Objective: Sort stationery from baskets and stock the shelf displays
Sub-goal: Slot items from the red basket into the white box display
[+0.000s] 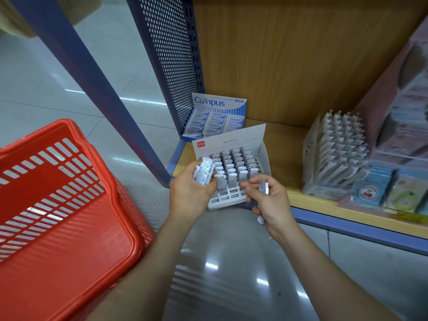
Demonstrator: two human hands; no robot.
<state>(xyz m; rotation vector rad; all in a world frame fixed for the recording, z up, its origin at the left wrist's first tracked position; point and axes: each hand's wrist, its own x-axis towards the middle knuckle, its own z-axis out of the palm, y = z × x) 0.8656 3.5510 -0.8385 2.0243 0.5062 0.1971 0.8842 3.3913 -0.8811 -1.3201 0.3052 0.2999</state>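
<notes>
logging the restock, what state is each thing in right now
left hand, grips a bunch of small white packs
right hand, grips a few more of them
white display box, lid flap up, back rows filled, front slots empty
Campus box, open, flap up, full
red basket, no goods visible inside
pen display, upright, full

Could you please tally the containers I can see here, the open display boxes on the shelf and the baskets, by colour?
Blue Campus box: 1
White box of small white packs: 1
Pale box of pens: 1
Red basket: 1
Total: 4, leaving out the blurred goods at the far right.
</notes>
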